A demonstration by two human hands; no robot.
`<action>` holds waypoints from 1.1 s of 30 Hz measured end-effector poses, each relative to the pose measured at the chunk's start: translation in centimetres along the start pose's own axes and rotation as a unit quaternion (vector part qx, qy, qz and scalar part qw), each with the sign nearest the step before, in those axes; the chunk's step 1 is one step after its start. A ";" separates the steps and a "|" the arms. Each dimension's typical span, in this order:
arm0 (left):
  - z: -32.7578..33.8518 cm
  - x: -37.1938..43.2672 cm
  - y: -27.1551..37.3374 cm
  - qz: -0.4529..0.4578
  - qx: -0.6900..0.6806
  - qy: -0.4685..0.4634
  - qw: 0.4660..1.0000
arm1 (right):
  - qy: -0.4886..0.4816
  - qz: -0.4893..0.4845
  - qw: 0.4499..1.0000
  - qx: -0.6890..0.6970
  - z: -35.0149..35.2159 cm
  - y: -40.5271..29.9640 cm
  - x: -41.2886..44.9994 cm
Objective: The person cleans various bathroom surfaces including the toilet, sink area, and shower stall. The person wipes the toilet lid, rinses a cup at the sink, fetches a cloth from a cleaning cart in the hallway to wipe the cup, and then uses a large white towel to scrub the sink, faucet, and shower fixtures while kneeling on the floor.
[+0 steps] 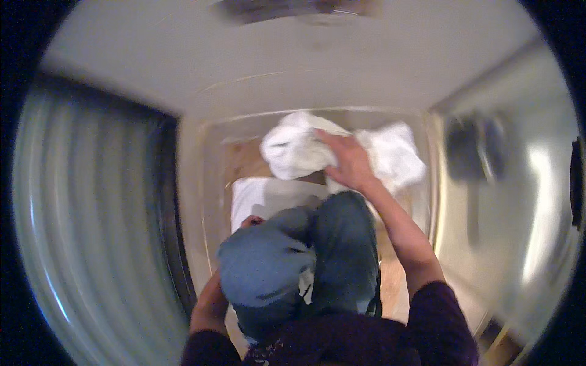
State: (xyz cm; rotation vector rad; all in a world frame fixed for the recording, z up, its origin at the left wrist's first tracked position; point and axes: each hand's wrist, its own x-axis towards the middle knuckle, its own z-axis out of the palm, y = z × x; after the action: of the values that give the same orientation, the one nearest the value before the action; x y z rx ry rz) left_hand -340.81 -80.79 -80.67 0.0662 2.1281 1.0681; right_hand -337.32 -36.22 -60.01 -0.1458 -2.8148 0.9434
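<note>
My right hand [348, 158] reaches forward past my knees and grips the right side of a bunched white cloth [295, 146]. Its outline is slightly blurred. A second white cloth part [396, 155] spreads out on the far side of my wrist; whether it joins the bunched one is hidden by my hand. Nearer to me lies a flat white cloth [261, 196] on the brown floor. Only the fingertips of my left hand [252, 222] show beyond my left knee, at the near edge of that flat cloth. What they hold is hidden.
My bent knees in blue jeans [270, 261] fill the near middle. A pale wall [311, 59] rises ahead. Ribbed, curtain-like folds [91, 206] hang at left. At right stands a shiny pale wall [503, 219] with a blurred dark patch [476, 146]. Brown floor [240, 158] shows between.
</note>
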 end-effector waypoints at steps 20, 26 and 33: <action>39.2 -20.6 57.9 0.654 0.174 -0.604 0.422 | 0.141 0.773 0.609 -0.112 3.1 0.2 -42.1; 49.4 -35.0 57.4 0.860 0.189 -0.441 0.173 | 0.330 0.783 0.527 -0.019 7.5 -6.2 -43.8; 51.1 -38.4 54.5 0.859 0.340 -0.347 0.165 | 0.452 0.890 -0.018 0.059 17.8 -29.0 -44.3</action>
State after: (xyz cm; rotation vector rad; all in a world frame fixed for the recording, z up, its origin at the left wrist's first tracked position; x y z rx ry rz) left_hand -294.98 -24.45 -38.49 3.1362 0.4050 0.3057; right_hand -298.38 -76.18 -62.14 -2.8126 0.3377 0.2981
